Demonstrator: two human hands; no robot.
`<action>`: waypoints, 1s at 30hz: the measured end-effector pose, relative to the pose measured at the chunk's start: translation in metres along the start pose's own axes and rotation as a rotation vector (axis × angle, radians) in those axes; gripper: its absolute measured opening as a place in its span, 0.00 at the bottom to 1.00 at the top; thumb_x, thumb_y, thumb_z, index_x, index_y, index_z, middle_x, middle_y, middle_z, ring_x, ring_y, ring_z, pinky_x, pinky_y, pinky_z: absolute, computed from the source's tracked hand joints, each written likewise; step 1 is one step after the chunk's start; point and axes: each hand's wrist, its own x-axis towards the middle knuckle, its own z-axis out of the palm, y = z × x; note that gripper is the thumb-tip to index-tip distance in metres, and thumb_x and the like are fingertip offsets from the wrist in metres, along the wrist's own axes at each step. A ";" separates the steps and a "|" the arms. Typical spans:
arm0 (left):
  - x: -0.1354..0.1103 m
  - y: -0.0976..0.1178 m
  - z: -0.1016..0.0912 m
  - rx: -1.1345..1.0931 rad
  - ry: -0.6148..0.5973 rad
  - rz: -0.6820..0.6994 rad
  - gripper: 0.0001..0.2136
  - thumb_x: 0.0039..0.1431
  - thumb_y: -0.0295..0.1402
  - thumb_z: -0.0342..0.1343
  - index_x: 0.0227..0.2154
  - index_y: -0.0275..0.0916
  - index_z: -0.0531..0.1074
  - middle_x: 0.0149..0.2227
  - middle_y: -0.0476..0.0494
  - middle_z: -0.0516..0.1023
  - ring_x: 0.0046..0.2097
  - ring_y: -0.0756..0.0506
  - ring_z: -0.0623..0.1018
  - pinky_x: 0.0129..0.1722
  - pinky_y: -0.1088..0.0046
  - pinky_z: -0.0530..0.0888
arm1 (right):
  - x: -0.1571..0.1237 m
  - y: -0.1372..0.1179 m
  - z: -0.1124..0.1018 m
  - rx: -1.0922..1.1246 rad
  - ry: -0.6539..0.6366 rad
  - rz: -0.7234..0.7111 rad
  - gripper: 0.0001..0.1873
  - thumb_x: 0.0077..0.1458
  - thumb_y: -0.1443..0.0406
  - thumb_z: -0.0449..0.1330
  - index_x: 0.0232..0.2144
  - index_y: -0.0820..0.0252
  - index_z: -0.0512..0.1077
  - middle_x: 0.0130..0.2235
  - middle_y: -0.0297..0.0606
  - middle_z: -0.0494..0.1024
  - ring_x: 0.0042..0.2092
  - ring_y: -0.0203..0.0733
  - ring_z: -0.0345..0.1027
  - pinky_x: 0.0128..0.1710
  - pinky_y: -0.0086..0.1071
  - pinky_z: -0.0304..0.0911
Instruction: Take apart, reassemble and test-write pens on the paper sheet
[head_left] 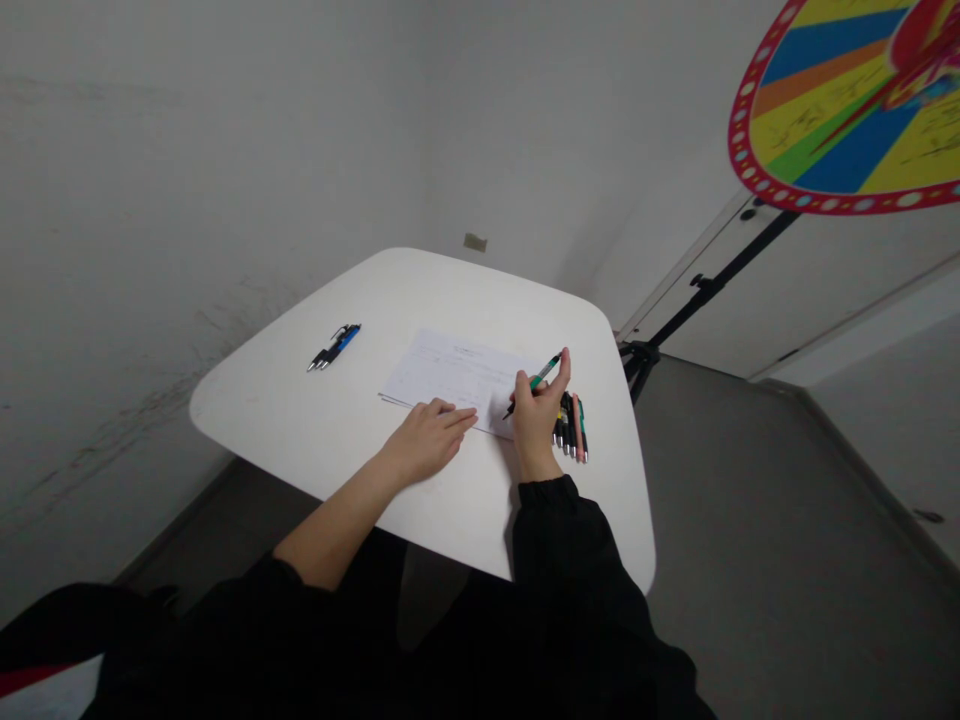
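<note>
A white sheet of paper point(450, 375) lies in the middle of the white table point(315, 420). My left hand point(429, 438) rests flat on the paper's near edge, fingers stretched out. In my right hand point(537, 412) a green pen point(541, 377) is gripped, its tip down on the paper's right part. Just right of that hand lies a row of several pens point(571, 427), black, green and pink. A small bunch of pens point(334, 346), one blue, lies apart at the table's left.
The table stands in a corner of white walls. A colourful prize wheel point(847, 100) on a black tripod point(675, 325) stands at the right, over grey floor. A small wall plate point(475, 242) sits behind the table.
</note>
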 end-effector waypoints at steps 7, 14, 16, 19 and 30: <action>0.000 -0.001 0.001 0.000 0.003 0.011 0.23 0.73 0.34 0.44 0.68 0.49 0.64 0.68 0.50 0.70 0.59 0.38 0.69 0.53 0.56 0.66 | 0.000 -0.001 0.000 -0.009 0.002 -0.011 0.43 0.61 0.60 0.56 0.73 0.53 0.42 0.33 0.30 0.73 0.25 0.37 0.64 0.30 0.34 0.67; 0.000 0.000 0.000 -0.002 -0.006 -0.005 0.22 0.73 0.34 0.45 0.67 0.49 0.65 0.68 0.50 0.70 0.60 0.38 0.69 0.54 0.57 0.66 | 0.001 0.003 0.000 -0.018 0.004 -0.036 0.42 0.61 0.59 0.56 0.72 0.53 0.45 0.32 0.29 0.73 0.25 0.37 0.64 0.30 0.33 0.65; 0.001 0.000 0.000 0.004 -0.010 -0.008 0.22 0.74 0.34 0.45 0.67 0.48 0.65 0.68 0.50 0.70 0.60 0.38 0.69 0.54 0.57 0.66 | 0.001 0.002 0.000 -0.017 0.007 -0.022 0.40 0.60 0.59 0.56 0.71 0.53 0.47 0.30 0.28 0.72 0.25 0.37 0.64 0.30 0.33 0.65; 0.000 0.000 0.000 0.011 -0.001 0.001 0.22 0.74 0.34 0.45 0.67 0.49 0.66 0.68 0.49 0.70 0.60 0.38 0.69 0.54 0.57 0.66 | 0.001 0.000 -0.001 -0.017 0.003 -0.008 0.38 0.60 0.60 0.56 0.69 0.54 0.49 0.29 0.27 0.71 0.25 0.37 0.64 0.30 0.32 0.65; 0.001 0.001 -0.002 0.012 -0.016 -0.001 0.22 0.74 0.34 0.45 0.68 0.47 0.65 0.68 0.49 0.69 0.61 0.37 0.68 0.54 0.57 0.65 | 0.001 0.001 -0.002 -0.040 -0.005 0.006 0.38 0.60 0.60 0.57 0.70 0.52 0.51 0.31 0.28 0.71 0.25 0.37 0.63 0.30 0.34 0.64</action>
